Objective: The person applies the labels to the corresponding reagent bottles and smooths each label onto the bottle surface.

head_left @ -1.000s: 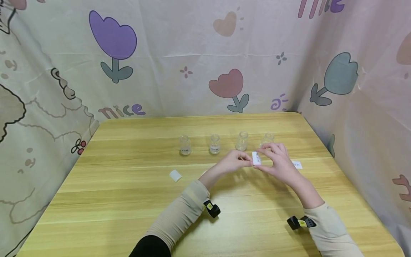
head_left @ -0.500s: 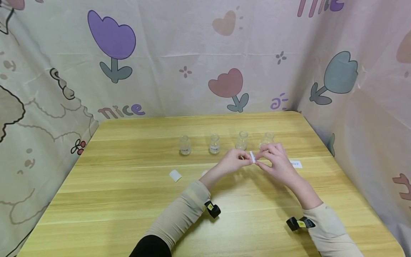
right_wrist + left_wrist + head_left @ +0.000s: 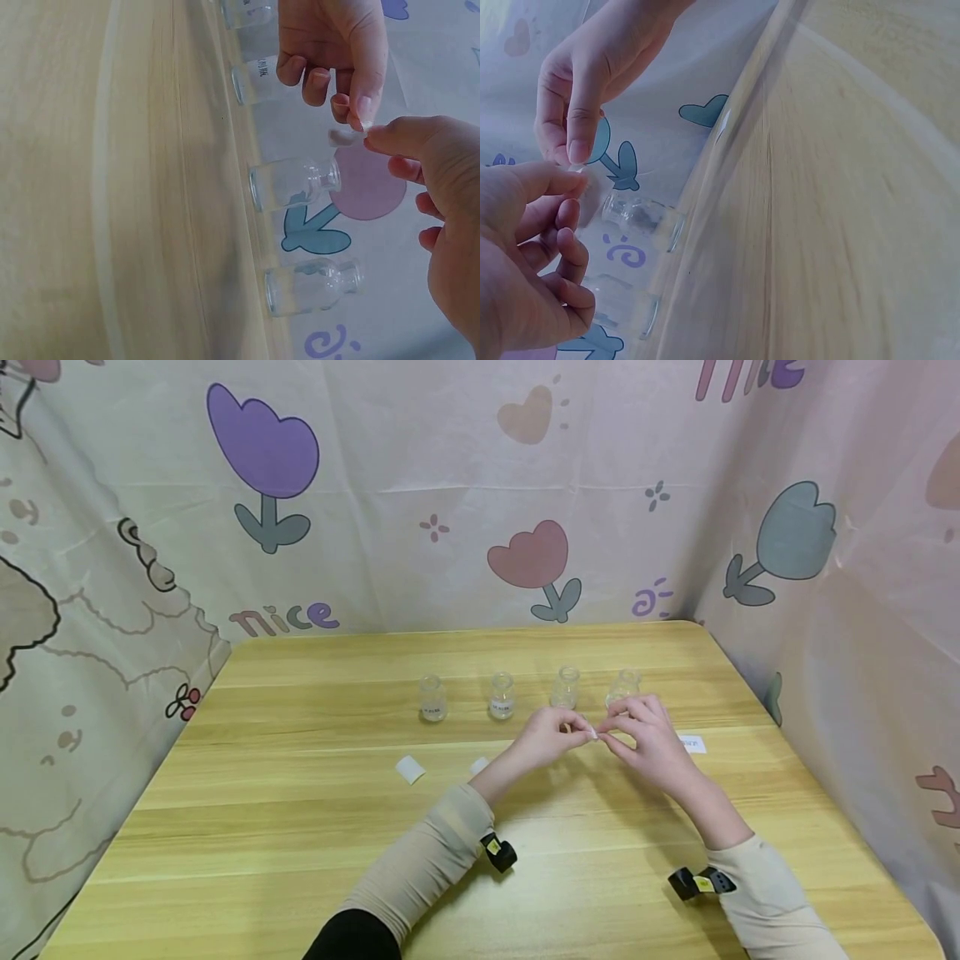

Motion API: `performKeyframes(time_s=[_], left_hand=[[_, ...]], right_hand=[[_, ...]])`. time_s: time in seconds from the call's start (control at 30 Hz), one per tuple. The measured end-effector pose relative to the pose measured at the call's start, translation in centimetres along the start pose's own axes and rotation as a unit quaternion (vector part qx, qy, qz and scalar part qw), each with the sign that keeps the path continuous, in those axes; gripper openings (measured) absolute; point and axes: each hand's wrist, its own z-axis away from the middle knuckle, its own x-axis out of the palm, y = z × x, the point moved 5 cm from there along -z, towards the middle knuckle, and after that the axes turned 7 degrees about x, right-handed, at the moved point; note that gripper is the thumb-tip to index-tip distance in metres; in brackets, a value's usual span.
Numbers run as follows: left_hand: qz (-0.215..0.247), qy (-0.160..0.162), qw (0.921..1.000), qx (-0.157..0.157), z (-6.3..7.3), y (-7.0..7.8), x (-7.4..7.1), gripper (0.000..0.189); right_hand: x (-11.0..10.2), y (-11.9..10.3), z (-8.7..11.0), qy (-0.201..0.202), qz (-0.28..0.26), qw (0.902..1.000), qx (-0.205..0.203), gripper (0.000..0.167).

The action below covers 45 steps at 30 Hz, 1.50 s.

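Observation:
My left hand and right hand meet above the table, fingertip to fingertip. Between them is a small white label, seen nearly edge-on; the thumb and forefinger of each hand pinch it. In the right wrist view only a sliver of the label shows between the fingertips. Just behind the hands stand two clear glass bottles without visible labels, one bottle behind the left hand and another bottle partly hidden by the right. Further left, two bottles carry printed white labels: one bottle and the leftmost bottle.
A blank white paper piece lies on the wooden table to the left. A second white piece shows beside my left wrist. Beyond my right hand lies a printed label. A patterned curtain hangs behind the table.
The label between my hands has turned from its printed face to nearly edge-on, and my fingertips have drawn closer together around it. The bottles stay where they were.

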Motion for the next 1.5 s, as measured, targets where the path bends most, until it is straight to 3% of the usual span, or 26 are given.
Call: performKeyframes(time_s=[0.47,0.63,0.77,0.87,1.0,1.17,1.3,1.5], left_hand=[[-0.011,0.018,0.9994,-0.025,0.4,-0.2,-0.5,0.009],[-0.042,0.030,0.9984,-0.023,0.7,0.0,-1.0,0.006],[-0.093,0.039,0.9947,-0.020,1.0,0.3,-1.4,0.003],[-0.161,0.048,0.9857,-0.007,1.2,0.7,-1.7,0.004],[-0.260,0.056,0.9638,0.015,1.5,1.3,-1.9,0.009],[-0.325,0.055,0.9439,0.023,1.9,1.7,-2.2,0.010],[-0.344,0.050,0.9374,0.026,2.4,1.7,-2.6,0.009],[-0.341,0.038,0.9383,0.042,3.2,1.1,-3.7,0.008]], right_hand=[[-0.5,0.8,0.2,0.023,-0.010,0.9996,0.016,0.015],[-0.8,0.9,0.3,0.033,-0.011,0.9993,0.016,0.016],[-1.0,1.0,0.3,0.036,-0.013,0.9991,0.017,0.016],[-1.1,1.1,0.4,0.038,-0.014,0.9991,0.015,0.016],[-1.0,1.2,0.3,0.036,-0.014,0.9991,0.014,0.015],[-0.9,1.4,0.4,0.029,-0.011,0.9994,0.015,0.011],[-0.8,1.6,0.4,0.021,-0.012,0.9995,0.020,0.006],[-0.9,1.6,0.6,0.023,-0.008,0.9994,0.023,0.011]])
